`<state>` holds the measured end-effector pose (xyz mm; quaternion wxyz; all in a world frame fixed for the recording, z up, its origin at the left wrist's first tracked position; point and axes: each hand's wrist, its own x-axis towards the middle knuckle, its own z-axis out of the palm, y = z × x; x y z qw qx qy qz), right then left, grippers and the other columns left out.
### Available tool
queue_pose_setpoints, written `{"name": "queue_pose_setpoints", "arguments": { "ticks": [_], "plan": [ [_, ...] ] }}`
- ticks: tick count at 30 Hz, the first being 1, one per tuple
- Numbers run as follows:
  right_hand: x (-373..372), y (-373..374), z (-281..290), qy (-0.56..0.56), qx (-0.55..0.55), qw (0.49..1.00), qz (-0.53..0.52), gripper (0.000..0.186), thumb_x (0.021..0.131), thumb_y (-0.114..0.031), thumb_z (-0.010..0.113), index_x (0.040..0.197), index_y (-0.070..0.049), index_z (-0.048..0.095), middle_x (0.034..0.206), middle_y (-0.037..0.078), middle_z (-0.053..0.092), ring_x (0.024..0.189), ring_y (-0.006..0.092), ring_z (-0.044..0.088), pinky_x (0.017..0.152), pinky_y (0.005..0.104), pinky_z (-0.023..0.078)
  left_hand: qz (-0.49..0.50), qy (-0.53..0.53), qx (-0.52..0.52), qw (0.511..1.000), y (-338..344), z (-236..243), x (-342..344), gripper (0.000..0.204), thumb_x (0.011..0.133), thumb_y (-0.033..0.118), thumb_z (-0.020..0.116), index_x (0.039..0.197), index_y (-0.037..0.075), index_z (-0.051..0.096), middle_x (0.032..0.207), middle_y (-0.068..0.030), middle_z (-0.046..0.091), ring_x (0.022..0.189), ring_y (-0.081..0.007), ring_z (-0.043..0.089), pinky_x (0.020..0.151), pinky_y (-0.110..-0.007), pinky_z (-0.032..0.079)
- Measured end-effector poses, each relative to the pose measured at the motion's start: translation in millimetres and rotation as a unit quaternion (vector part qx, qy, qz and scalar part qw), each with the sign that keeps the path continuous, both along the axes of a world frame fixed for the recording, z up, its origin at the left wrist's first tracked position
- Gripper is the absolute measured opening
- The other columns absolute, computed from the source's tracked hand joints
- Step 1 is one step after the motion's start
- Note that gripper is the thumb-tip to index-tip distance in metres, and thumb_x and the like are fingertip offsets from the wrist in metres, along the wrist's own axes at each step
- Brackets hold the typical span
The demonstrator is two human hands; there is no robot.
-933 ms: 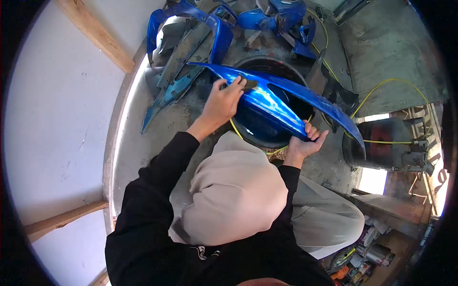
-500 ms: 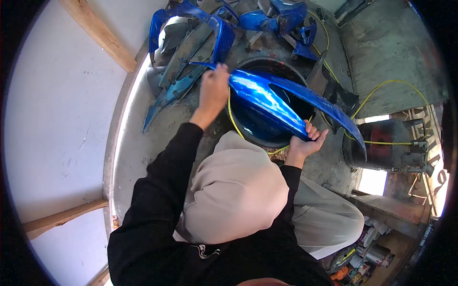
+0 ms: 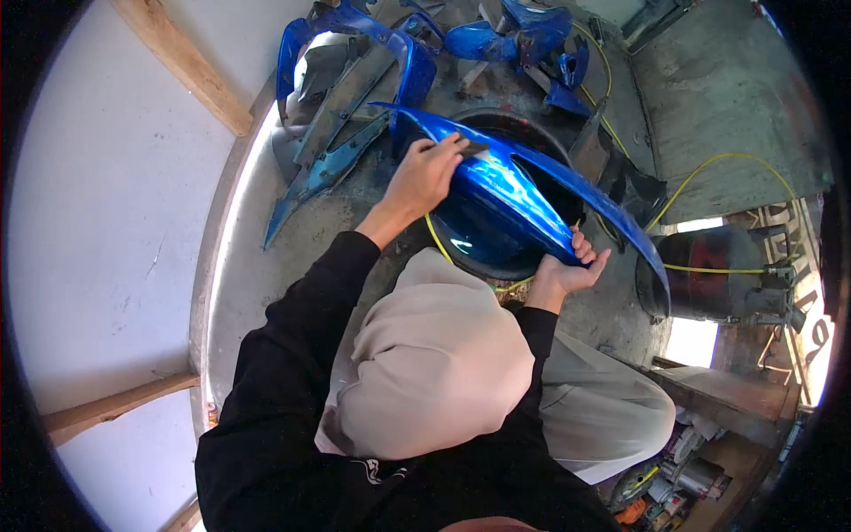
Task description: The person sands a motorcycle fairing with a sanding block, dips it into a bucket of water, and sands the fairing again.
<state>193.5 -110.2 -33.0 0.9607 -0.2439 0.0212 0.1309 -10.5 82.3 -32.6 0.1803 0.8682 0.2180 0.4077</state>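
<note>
A glossy blue motorcycle fairing panel (image 3: 496,183), long and pointed with a slot-like opening, lies slantwise over a round black tub (image 3: 523,118) holding dark liquid. My right hand (image 3: 570,269) grips its lower edge near the right, fingers curled over the rim. On the panel's upper left part rests my left hand (image 3: 427,177), closed round a small dark flat piece (image 3: 474,149) that resembles sandpaper and is pressed against the blue surface. Part of that piece is hidden beneath the fingers.
More blue body panels (image 3: 412,75) lie on the floor beyond the tub, with a teal-blue narrow panel (image 3: 324,173) at left. A yellow hose (image 3: 709,160) loops right to a dark cylindrical tank (image 3: 718,270). Cans and tools (image 3: 683,479) sit in a box at lower right.
My left hand has moved right from the panel's left end onto its upper surface, and the dark flat piece now shows. The panel has shifted and tilted slightly; the right hand keeps its grip.
</note>
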Motion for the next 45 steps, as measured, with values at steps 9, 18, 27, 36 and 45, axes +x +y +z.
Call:
{"name": "queue_pose_setpoints", "arguments": {
  "ticks": [9, 18, 27, 36, 45],
  "plan": [
    [-4, 3, 6, -0.037, -0.047, 0.998, 0.007, 0.059, 0.108, -0.043, 0.047, 0.057, -0.019, 0.032, 0.055, 0.002, 0.037, 0.063, 0.0212, 0.046, 0.093, 0.0478, 0.046, 0.095, 0.074, 0.075, 0.99, 6, -1, 28, 0.032, 0.097, 0.01, 0.059, 0.128, 0.003, 0.064, 0.133, -0.0137, 0.067, 0.123, -0.0275, 0.063, 0.099, -0.046, 0.043],
    [0, -1, 1, -0.046, -0.017, 0.998, 0.048, 0.06, 0.108, -0.042, 0.049, 0.055, -0.018, 0.033, 0.054, 0.002, 0.04, 0.064, 0.0214, 0.048, 0.093, 0.0475, 0.046, 0.116, 0.135, 0.079, 0.981, 4, 3, 30, 0.031, 0.099, 0.01, 0.054, 0.125, -0.004, 0.064, 0.128, -0.0184, 0.068, 0.115, -0.0314, 0.065, 0.1, -0.046, 0.044],
    [2, -1, 0, -0.057, 0.022, 0.995, 0.082, 0.059, 0.108, -0.038, 0.047, 0.054, -0.018, 0.037, 0.054, 0.003, 0.042, 0.065, 0.0216, 0.051, 0.095, 0.0479, 0.045, 0.145, 0.07, 0.059, 0.985, -7, -4, 43, 0.028, 0.097, 0.009, 0.056, 0.123, 0.001, 0.064, 0.114, -0.014, 0.072, 0.088, -0.0317, 0.07, 0.091, -0.048, 0.047],
    [-1, -5, 1, -0.035, 0.045, 0.995, 0.077, 0.057, 0.108, -0.035, 0.048, 0.055, -0.019, 0.035, 0.053, 0.002, 0.041, 0.063, 0.0214, 0.05, 0.097, 0.0477, 0.046, 0.085, 0.003, 0.033, 0.996, -3, 3, 47, 0.025, 0.1, 0.01, 0.055, 0.121, -0.001, 0.061, 0.104, -0.0191, 0.07, 0.083, -0.0373, 0.07, 0.081, -0.049, 0.049],
    [5, -26, -3, 0.014, 0.081, 0.994, 0.071, 0.057, 0.107, -0.039, 0.049, 0.056, -0.019, 0.033, 0.053, 0.001, 0.038, 0.06, 0.021, 0.048, 0.088, 0.0471, 0.048, 0.069, -0.069, -0.033, 0.995, -38, 43, 5, 0.026, 0.102, 0.015, 0.057, 0.121, 0.002, 0.07, 0.108, -0.0185, 0.074, 0.093, -0.0307, 0.07, 0.081, -0.039, 0.05]
  ]
}}
